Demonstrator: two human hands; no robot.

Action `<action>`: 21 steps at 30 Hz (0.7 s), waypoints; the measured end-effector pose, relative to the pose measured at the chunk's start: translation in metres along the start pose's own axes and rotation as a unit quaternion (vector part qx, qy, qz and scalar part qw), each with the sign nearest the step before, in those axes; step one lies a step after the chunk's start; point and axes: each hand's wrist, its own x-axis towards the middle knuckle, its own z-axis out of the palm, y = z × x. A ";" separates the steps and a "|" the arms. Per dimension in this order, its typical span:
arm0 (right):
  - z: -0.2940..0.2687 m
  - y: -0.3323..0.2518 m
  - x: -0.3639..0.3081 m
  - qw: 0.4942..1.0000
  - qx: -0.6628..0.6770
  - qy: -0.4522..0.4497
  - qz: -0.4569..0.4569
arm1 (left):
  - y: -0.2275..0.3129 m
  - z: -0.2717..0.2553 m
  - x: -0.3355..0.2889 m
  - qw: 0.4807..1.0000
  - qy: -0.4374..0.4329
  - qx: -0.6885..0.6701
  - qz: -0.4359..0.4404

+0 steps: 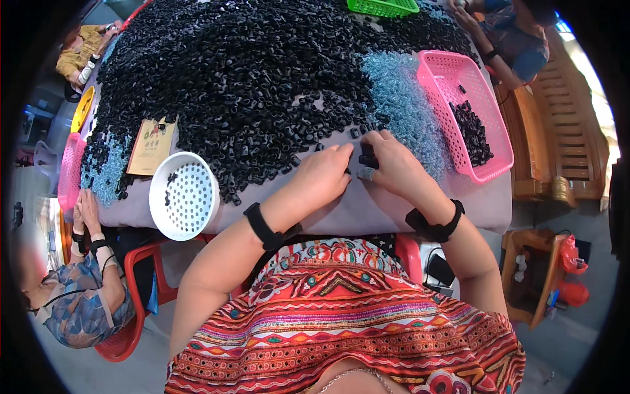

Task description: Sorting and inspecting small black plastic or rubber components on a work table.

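Places going by the big pink basket (502, 141). Left hand (321, 172) is sitting well left of it, over the grey tablecloth (354, 213); fingers are curling inward, close together, can't tell if they're pinching anything. Right hand (399, 164) is sitting between left hand and basket; fingers are bending, tips touching or just beside a few small black pieces (367, 158), actual grip hidden. Those pieces are lying left of the basket, between both hands. Black heap (262, 85) is spreading farther left of the basket; clear bluish pieces (400, 92) are lying along its left side. Basket is holding loose black pieces (469, 134). White colander (190, 197) is sitting far left of it, holding a few black bits.

Step in hand is apparently handling small pieces by fingertip, maybe sorting or joining; too small to tell. Next move is probably calling for a neat pinch on one piece.
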 end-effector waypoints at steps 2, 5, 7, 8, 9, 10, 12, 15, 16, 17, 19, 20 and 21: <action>0.005 -0.004 0.007 1.000 -0.002 -0.010 -0.013 | -0.001 0.001 0.007 0.999 0.004 0.026 -0.038; 0.015 -0.006 0.014 1.000 0.005 -0.011 -0.022 | -0.007 0.002 0.012 0.999 0.020 0.020 -0.036; 0.020 -0.004 0.016 1.000 0.011 -0.002 -0.021 | -0.010 0.003 0.013 0.999 0.030 0.006 -0.034; 0.021 -0.001 0.016 0.999 0.034 -0.008 -0.023 | -0.012 0.003 0.013 0.999 0.033 -0.007 -0.031; 0.023 0.001 0.016 0.998 0.058 -0.016 -0.025 | -0.012 0.002 0.012 0.999 0.040 -0.007 -0.035; 0.025 0.002 0.014 0.998 0.056 -0.018 -0.032 | -0.013 0.001 0.011 0.998 0.027 -0.035 -0.041; 0.028 0.002 0.011 0.988 0.149 -0.018 0.026 | -0.015 0.000 0.008 0.997 0.019 -0.064 -0.049; 0.029 0.007 0.015 0.913 0.391 -0.056 0.105 | -0.020 -0.002 0.008 0.973 0.011 -0.209 -0.093; 0.027 0.007 0.020 0.913 0.391 -0.055 0.104 | -0.022 -0.007 0.010 0.969 0.032 -0.230 -0.083; 0.023 0.006 0.030 0.922 0.381 -0.038 0.061 | -0.025 -0.013 0.012 0.964 0.051 -0.250 -0.073; 0.006 -0.004 0.053 0.918 0.395 -0.029 0.017 | -0.027 -0.041 0.023 0.960 0.068 -0.264 -0.068; -0.007 -0.012 0.068 0.908 0.418 -0.036 0.015 | -0.020 -0.063 0.027 0.951 0.075 -0.288 -0.083; -0.017 -0.026 0.081 0.906 0.423 -0.012 0.011 | -0.028 -0.076 0.032 0.927 0.095 -0.357 -0.068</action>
